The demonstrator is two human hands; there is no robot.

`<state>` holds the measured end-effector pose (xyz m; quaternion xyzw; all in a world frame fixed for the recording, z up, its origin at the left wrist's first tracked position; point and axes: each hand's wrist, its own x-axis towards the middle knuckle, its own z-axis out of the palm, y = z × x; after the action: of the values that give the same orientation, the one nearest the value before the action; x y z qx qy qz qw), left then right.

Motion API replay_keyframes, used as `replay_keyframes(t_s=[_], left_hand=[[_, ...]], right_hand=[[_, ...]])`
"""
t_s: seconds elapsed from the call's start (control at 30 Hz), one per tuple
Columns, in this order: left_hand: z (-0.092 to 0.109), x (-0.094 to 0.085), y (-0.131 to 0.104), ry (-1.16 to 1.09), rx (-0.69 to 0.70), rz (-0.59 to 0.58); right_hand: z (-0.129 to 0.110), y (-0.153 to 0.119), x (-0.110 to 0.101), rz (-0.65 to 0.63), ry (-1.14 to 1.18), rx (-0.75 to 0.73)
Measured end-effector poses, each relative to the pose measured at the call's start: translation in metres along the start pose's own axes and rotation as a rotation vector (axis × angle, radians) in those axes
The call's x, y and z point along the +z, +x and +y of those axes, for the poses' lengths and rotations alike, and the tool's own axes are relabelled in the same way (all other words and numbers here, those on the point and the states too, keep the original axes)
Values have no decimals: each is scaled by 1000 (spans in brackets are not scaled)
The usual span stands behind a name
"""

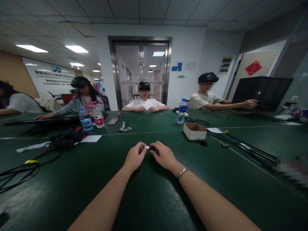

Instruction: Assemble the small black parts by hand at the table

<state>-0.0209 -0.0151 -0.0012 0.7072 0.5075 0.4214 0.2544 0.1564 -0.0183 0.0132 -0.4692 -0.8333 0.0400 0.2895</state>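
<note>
My left hand (135, 157) and my right hand (166, 156) meet over the green table, a little apart. Between their fingertips is a small black-and-silver piece (152, 148), too small to name for sure. My left fingers pinch its silver end, while the right thumb and fingers close round its black end. Part of the piece is hidden by the right fingers. A metal bracelet (183, 172) circles my right wrist.
An open cardboard box (195, 134) stands right of my hands, a small black part (203, 142) beside it. Black cables (250, 152) run along the right. Water bottles (182, 112) stand farther back. A black tangled bundle (68, 138) lies left. People sit across the table.
</note>
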Motion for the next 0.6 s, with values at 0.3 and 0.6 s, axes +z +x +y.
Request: replay_keyframes(t_s=[0.3,0.6], left_hand=[[-5,-2,3,93,-38,13],[0,-5,1,131,-25,1]], right_hand=[[-5,-1,-1,-22,-2,-40],[-9,-1,-5,-40,12,-24]])
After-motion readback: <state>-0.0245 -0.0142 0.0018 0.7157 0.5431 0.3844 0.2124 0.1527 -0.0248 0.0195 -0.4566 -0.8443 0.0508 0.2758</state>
